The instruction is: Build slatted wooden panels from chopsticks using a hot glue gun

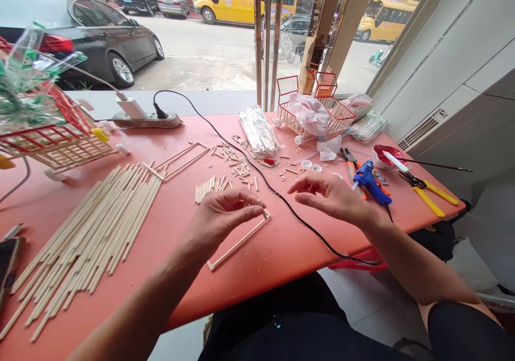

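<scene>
L. hand [221,219]: thumb + fingertips pinching a short stick [260,205].
Short stick: standing roughly upright at far corner of a stick frame [238,244]; contact w/ it can't be told.
Stick frame: lying on pink table [281,264], partly hidden behind L. hand.
R. hand [333,196]: hovering nr. black cable [295,213], thumb & fingers spread.
Cut pcs [238,163]: lying scattered beyond L. hand.
Long sticks [100,221]: lying side by side, far left.
Glue gun [372,184]: resting rt. of R. hand.
</scene>
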The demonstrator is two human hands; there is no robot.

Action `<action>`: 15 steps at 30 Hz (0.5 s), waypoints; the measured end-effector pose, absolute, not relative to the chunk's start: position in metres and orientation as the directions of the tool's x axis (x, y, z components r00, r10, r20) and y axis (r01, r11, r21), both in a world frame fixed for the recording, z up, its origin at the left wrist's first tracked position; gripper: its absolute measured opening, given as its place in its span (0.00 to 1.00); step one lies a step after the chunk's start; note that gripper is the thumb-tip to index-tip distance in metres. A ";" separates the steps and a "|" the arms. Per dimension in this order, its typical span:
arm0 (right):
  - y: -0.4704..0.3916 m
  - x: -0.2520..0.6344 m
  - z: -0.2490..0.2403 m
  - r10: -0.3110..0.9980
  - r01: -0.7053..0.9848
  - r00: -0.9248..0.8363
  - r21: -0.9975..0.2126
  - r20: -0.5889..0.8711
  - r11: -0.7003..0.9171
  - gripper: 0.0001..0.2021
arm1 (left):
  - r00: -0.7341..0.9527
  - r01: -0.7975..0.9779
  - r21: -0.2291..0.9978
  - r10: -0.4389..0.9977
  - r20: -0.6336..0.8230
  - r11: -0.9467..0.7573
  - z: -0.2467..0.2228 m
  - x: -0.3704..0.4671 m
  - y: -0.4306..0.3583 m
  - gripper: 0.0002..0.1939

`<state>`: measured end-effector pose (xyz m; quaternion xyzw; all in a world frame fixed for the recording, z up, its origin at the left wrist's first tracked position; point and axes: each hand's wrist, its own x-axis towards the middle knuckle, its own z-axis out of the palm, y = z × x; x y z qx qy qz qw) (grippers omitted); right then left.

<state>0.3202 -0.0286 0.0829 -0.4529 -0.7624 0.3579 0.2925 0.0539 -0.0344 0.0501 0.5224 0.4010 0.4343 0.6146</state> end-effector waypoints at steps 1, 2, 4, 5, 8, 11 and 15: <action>-0.021 0.307 0.079 0.868 0.416 -0.491 -0.856 0.072 0.306 0.13 | 0.324 -0.103 0.993 0.946 -0.020 0.056 0.051 0.054 -0.035 0.14; -0.016 0.297 0.075 0.826 0.355 -0.562 -0.891 0.038 0.282 0.13 | 0.339 -0.095 0.995 0.941 -0.004 0.039 0.053 0.054 -0.036 0.13; -0.007 0.284 0.070 0.758 0.275 -0.652 -0.937 -0.018 0.214 0.14 | 0.345 -0.089 0.996 0.939 0.003 0.029 0.054 0.054 -0.036 0.13; -0.005 0.280 0.068 0.737 0.252 -0.675 -0.951 -0.042 0.177 0.15 | 0.337 -0.089 0.995 0.941 -0.004 0.036 0.055 0.054 -0.036 0.13; -0.001 0.277 0.063 0.711 0.215 -0.698 -0.972 -0.086 0.093 0.18 | 0.319 -0.083 0.995 0.947 -0.030 0.059 0.057 0.055 -0.036 0.14; 0.002 0.277 0.056 0.697 0.177 -0.710 -0.983 -0.097 0.044 0.18 | 0.330 -0.077 0.994 0.943 -0.045 0.075 0.057 0.056 -0.036 0.15; 0.005 0.277 0.049 0.677 0.155 -0.725 -0.988 -0.128 -0.021 0.17 | 0.333 -0.119 0.984 0.939 -0.088 0.134 0.051 0.056 -0.036 0.15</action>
